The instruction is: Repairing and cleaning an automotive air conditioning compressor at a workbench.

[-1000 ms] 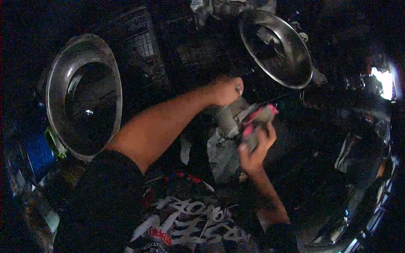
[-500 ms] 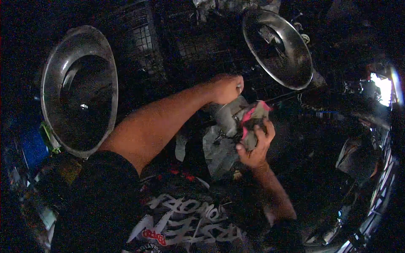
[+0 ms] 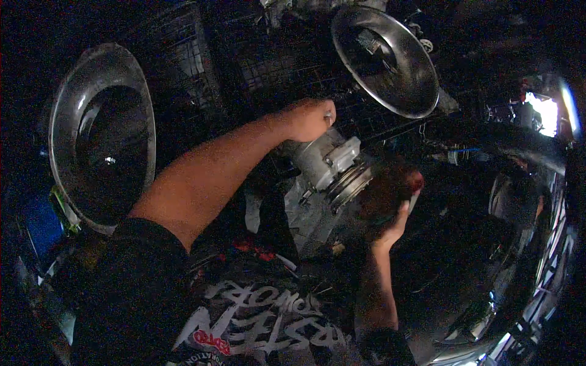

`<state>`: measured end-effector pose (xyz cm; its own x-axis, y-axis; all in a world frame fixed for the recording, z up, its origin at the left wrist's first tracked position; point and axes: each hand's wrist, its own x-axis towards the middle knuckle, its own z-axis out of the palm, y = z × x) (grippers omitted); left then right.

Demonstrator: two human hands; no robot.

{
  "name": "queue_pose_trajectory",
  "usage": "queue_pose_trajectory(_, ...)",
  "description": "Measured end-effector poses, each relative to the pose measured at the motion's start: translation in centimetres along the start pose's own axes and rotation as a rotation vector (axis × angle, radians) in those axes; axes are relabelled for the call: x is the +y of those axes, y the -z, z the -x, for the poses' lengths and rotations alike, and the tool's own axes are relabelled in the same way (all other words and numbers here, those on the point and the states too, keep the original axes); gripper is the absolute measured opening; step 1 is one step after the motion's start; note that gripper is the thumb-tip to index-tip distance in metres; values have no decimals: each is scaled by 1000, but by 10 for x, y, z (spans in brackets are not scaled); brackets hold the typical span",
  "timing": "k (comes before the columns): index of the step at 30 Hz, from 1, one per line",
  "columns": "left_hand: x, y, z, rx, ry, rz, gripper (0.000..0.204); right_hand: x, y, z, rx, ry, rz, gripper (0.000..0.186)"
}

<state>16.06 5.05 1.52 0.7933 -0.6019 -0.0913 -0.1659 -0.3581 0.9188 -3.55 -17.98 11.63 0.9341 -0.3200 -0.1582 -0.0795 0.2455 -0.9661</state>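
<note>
My left hand (image 3: pixel 312 120) is closed over the far end of a grey cast-metal machine part (image 3: pixel 317 160), which looks like a compressor. At its near right end sits a grooved pulley (image 3: pixel 351 186), bare and facing my right side. Just right of the pulley, my right hand (image 3: pixel 394 230) grips a rag (image 3: pixel 390 192), dark and smeared by motion, with a red-pink patch at its edge. The thumb lies along the rag; the other fingers are mostly hidden. A small gap seems to part rag and pulley.
Two large round metal basins with shiny rims stand beyond my arms, one on the left (image 3: pixel 55 140) and one at the far right (image 3: pixel 434 100). Dark wire mesh (image 3: pixel 262 76) lies between them. A blue object (image 3: pixel 43 213) is at the left edge. Pale crumpled sheeting (image 3: pixel 308 222) lies under the part.
My right hand has drawn the rag off the machine part toward the right, baring the grooved pulley. My left hand keeps its hold, and the whole view has shifted slightly.
</note>
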Motion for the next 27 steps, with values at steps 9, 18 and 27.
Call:
queue_pose_trajectory(9, 9, 9, 7, -50, 9, -48, 14, 31, 6, -14, -518, 1006, 1191, 85)
queue_pose_trajectory(18, -4, 4, 5, -51, -78, 95, 15, 56, -11, -34, -417, 1031, 981, 79)
queue_pose_trajectory(27, -11, 13, 4, -94, -8, 13, 15, 35, -26, -25, -454, 953, 1095, 88)
